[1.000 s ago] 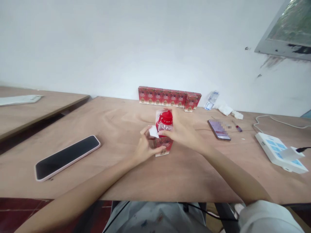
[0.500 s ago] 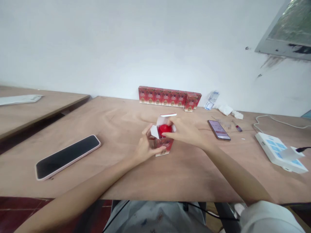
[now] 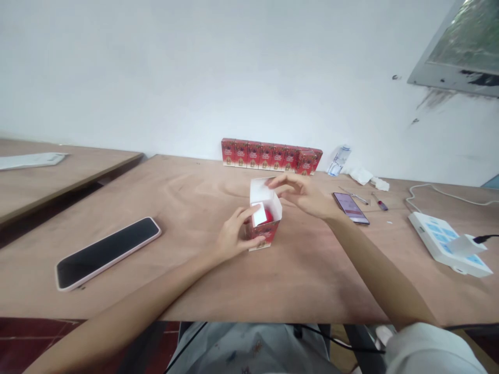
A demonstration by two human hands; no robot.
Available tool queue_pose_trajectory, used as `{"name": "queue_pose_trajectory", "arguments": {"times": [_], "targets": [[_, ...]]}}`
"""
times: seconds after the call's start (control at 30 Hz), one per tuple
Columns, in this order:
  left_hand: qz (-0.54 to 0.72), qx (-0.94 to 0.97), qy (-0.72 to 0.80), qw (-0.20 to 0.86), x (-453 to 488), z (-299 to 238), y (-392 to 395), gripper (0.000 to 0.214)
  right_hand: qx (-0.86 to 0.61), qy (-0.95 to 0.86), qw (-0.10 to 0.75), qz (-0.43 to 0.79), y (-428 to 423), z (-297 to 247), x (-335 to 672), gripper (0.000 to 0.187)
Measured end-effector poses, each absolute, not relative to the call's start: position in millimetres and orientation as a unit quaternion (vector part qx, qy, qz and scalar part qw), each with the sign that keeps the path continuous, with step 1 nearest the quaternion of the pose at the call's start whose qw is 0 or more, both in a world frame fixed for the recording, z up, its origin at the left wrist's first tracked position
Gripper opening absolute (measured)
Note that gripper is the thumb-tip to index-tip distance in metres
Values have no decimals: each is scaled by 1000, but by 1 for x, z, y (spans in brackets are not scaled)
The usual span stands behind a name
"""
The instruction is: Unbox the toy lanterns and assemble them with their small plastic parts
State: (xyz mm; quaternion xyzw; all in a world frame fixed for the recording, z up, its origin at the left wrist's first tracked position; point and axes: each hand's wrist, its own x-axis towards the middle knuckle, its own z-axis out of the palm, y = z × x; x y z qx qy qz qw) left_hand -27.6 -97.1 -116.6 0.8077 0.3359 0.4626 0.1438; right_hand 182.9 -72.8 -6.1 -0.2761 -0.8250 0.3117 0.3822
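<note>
A small red carton [image 3: 267,235] stands upright on the table with its top flaps raised. Inside it shows part of a red, shiny, rounded object [image 3: 269,216], its kind hidden by the box. My left hand [image 3: 236,236] grips the carton from the left, thumb across the front and index finger on the folded-in white side flap [image 3: 259,214]. At the upper right, my right hand [image 3: 302,193] has its fingers apart, with fingertips at the edge of the white lid flap [image 3: 259,189]. Whether they pinch the flap is hard to make out, but the hand looks open.
A row of matching red boxes [image 3: 253,154] stands along the wall, one in front. To the right are a clear bottle [image 3: 339,160], crumpled tissue [image 3: 360,175], a lit phone [image 3: 351,208] and a power strip [image 3: 448,244]. A dark-screened phone [image 3: 109,253] lies left.
My right hand has let go of the red object and moved up and right to the lid flap. The left side flap is now folded inward under my left index finger.
</note>
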Motion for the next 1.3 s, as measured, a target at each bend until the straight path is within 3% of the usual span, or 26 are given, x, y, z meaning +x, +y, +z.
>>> {"name": "queue_pose_trajectory", "arguments": {"times": [0.13,0.17,0.3,0.37,0.47,0.57,0.8,1.07,1.17,1.3], "targets": [[463,817,302,165,-29,-111,-95,61,-329,-790,447,260,-64,-25,178,76],[460,817,300,173,-29,-110,-94,60,-328,-793,444,259,-64,-28,176,82],[457,801,327,208,-30,-115,-93,62,-250,-834,369,327,-72,-34,171,58],[477,782,336,218,-29,-120,-92,73,-224,-846,345,338,-77,-36,169,44],[513,760,326,229,-27,-126,-90,90,-215,-849,366,315,-80,-42,166,34],[517,751,326,252,-26,-125,-90,88,-196,-857,384,283,-78,-49,165,33],[489,758,328,282,-29,-121,-90,85,-217,-898,333,190,-80,-66,174,38],[396,785,326,347,-33,-123,-86,80,-227,-903,343,126,-83,-69,178,36],[370,796,357,320,-47,-135,-68,86,-299,-853,408,126,-62,-61,206,42],[396,721,498,276,-69,-147,-15,79,-459,-669,561,167,3,-51,282,76]]}}
